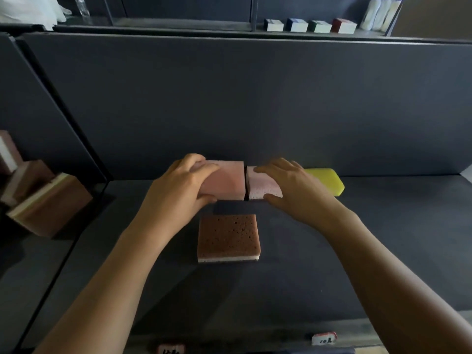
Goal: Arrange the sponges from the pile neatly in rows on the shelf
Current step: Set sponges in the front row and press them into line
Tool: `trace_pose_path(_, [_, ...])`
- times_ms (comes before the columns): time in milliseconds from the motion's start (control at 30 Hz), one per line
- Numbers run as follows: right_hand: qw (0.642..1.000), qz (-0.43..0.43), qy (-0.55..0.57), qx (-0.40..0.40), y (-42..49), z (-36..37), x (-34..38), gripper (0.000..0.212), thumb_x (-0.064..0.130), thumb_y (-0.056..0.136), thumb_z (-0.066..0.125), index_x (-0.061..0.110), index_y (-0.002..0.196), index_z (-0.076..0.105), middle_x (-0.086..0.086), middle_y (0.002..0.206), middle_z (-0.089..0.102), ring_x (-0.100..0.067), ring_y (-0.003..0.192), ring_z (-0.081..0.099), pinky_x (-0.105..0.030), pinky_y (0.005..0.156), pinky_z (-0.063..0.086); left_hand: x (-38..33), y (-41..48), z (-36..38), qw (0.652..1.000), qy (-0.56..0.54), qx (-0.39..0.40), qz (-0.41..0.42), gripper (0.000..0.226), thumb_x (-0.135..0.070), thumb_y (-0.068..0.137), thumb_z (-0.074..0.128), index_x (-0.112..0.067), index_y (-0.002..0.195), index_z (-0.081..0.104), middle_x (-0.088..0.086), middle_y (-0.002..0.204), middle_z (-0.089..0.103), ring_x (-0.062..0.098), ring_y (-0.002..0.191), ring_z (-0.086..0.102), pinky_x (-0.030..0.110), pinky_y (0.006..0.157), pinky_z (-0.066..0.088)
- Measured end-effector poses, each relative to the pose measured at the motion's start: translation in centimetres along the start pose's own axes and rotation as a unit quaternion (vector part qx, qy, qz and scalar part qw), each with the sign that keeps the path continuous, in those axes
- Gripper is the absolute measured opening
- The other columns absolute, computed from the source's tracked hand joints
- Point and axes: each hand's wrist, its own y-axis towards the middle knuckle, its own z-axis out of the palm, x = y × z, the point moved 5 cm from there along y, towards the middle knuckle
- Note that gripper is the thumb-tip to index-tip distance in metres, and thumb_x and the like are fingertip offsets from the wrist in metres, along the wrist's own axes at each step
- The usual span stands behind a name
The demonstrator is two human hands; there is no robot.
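- Sponges of the back row: a pink rectangular foam sponge (227,183) and a paler pink speckled foam sponge (263,187) stand side by side at the back edge of the dark grey shelf board (332,251), with a narrow dark gap between them.
- The left hand (178,190) grips the pink one, fingers curled over its far top edge and thumb on its near face. The right hand (293,190) holds the paler one the same way, fingers on top and thumb at the front. Judging by this, the two are being squared up and pushed together to close the gap.
- A yellow flat foam sponge (324,180) lies just beyond the right hand along the same back edge, so it seems to carry the row on.
- A brown porous foam sponge with a white underlayer (228,236) lies flat nearer the front, apart from the row, perhaps starting a second one.
- The pile of brown and cream sponges (43,200) sits past the left edge, behind a dark divider panel (51,123).
- Small handwritten labels (323,338) mark the front edge; a grey back panel (255,98) rises behind, with four coloured sponges (310,25) and white bottles (380,14) on a further shelf.
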Motion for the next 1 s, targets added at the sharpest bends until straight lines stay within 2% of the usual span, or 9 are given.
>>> trace_pose_path(133, [1.000,0.010,-0.017,0.012,0.6,1.2,-0.7,0.052,0.020,0.092,0.064,0.035,0.140,0.048,0.009,0.144,0.044,-0.018,0.128,0.043,-0.039,0.090,0.051,0.6,0.5,1.2,0.999,-0.009,0.028,-0.016,0.066,-0.023,0.082,0.075,-0.024,0.141,0.047,-0.002,0.143,0.041,0.020,0.129,0.043,0.037,0.094,0.047])
trace_pose_path(333, [1.000,0.013,-0.023,0.003,1.0,2.1,-1.5,0.047,0.015,0.092,0.064,0.037,0.133,0.054,0.012,0.138,0.049,-0.016,0.124,0.046,-0.029,0.079,0.045,1.3,0.8,2.4,0.998,-0.017,0.053,-0.034,0.065,-0.025,0.082,0.075,-0.026,0.140,0.047,-0.005,0.142,0.041,0.018,0.128,0.043,0.038,0.092,0.047])
trace_pose_path(467, [1.000,0.003,-0.018,-0.012,1.2,2.3,-1.8,0.044,0.016,0.091,0.065,0.038,0.128,0.058,0.012,0.134,0.053,-0.016,0.120,0.049,-0.037,0.081,0.052,1.5,1.0,3.2,0.997,-0.025,0.068,-0.040,0.064,-0.027,0.082,0.076,-0.026,0.140,0.048,-0.005,0.142,0.040,0.017,0.128,0.042,0.038,0.092,0.046])
trace_pose_path(633, [0.999,-0.002,-0.017,-0.027,1.0,2.5,-1.9,0.041,0.018,0.092,0.064,0.040,0.127,0.058,0.015,0.132,0.054,-0.016,0.118,0.052,-0.035,0.077,0.051,1.6,1.1,4.0,0.996,-0.020,0.079,-0.036,0.062,-0.031,0.081,0.076,-0.026,0.137,0.050,-0.004,0.139,0.043,0.019,0.124,0.046,0.037,0.089,0.048])
trace_pose_path(833, [0.999,-0.008,-0.009,-0.034,1.0,2.7,-2.0,0.039,0.017,0.092,0.064,0.038,0.126,0.061,0.012,0.131,0.057,-0.018,0.119,0.053,-0.042,0.079,0.054,1.6,1.0,4.0,0.996,0.021,0.084,-0.022,0.064,-0.039,0.081,0.075,-0.026,0.138,0.048,-0.003,0.140,0.042,0.021,0.125,0.045,0.039,0.087,0.050])
trace_pose_path(1000, [0.998,-0.015,-0.020,-0.052,0.9,2.9,-1.9,0.043,0.011,0.089,0.066,0.037,0.123,0.062,0.013,0.126,0.059,-0.020,0.114,0.055,-0.043,0.069,0.055,0.8,1.2,3.2,0.998,0.027,0.048,0.023,0.054,-0.027,0.079,0.078,-0.022,0.129,0.059,-0.003,0.132,0.051,0.021,0.116,0.052,0.037,0.082,0.051])
